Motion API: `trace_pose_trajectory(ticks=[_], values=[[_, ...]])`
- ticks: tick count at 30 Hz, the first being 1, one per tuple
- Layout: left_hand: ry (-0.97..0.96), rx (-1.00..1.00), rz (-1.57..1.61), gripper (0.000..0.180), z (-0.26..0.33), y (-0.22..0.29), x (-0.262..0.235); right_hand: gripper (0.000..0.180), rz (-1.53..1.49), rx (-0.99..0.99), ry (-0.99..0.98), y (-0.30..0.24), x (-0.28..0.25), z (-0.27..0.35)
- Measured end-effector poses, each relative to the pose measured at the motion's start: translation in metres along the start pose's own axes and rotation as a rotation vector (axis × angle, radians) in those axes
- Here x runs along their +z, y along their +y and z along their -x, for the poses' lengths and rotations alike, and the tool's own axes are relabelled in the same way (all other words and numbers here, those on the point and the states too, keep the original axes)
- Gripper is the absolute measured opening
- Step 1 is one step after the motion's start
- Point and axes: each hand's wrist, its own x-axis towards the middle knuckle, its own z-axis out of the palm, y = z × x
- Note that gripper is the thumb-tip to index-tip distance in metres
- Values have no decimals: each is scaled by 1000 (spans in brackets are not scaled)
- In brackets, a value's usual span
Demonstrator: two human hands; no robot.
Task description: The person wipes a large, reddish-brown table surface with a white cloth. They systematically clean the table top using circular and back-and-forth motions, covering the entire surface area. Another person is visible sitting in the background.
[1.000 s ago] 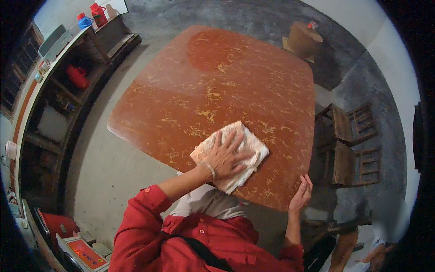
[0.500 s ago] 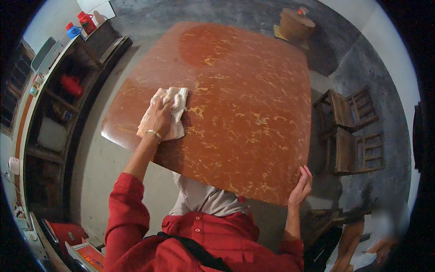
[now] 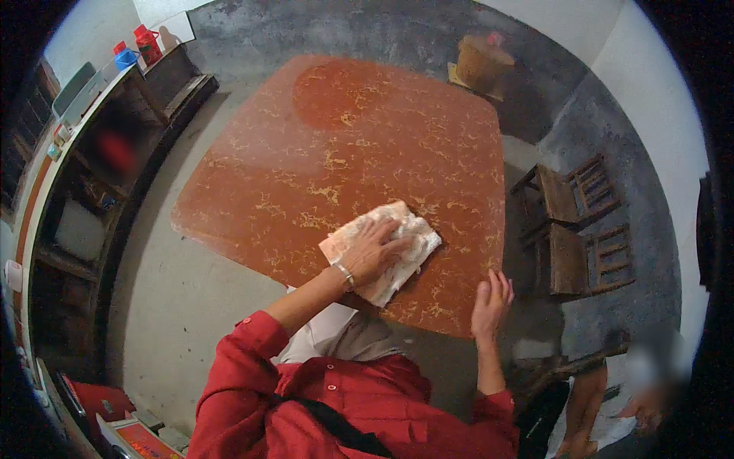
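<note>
A large brown tabletop (image 3: 267,183) with yellowish marbled streaks spreads in front of me. My left hand (image 3: 372,252) holds a folded, pale pink and white cloth (image 3: 417,233), its fingers pressed into the fabric against the table. This cloth lies near the table's front edge, partly covered by the hand. At the front right corner, my right hand (image 3: 490,304) rests along the table's edge with fingers stretched out and nothing in them. A darker reddish round patch (image 3: 332,96) shows on the far part of the tabletop.
Two wooden chairs (image 3: 562,256) stand to the right of the table. Behind it at the far right is a round woven basket (image 3: 484,67). Along the left runs a shelf unit (image 3: 98,180) with red and blue flasks (image 3: 147,44) on top. Another person (image 3: 604,413) is at lower right.
My left hand has swept the cloth to the right and toward me across the table. My right hand still rests at the table corner. The view has shifted slightly.
</note>
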Motion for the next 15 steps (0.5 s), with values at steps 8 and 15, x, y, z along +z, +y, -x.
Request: trace_pose_trajectory(ticks=[8,15], values=[[287,-309,-101,55,74,-28,-48,66,-141,-795,-308,-142,23,-43],[236,-505,-194,51,98,-32,-52,62,-18,-1076,-427,-167,123,-77]])
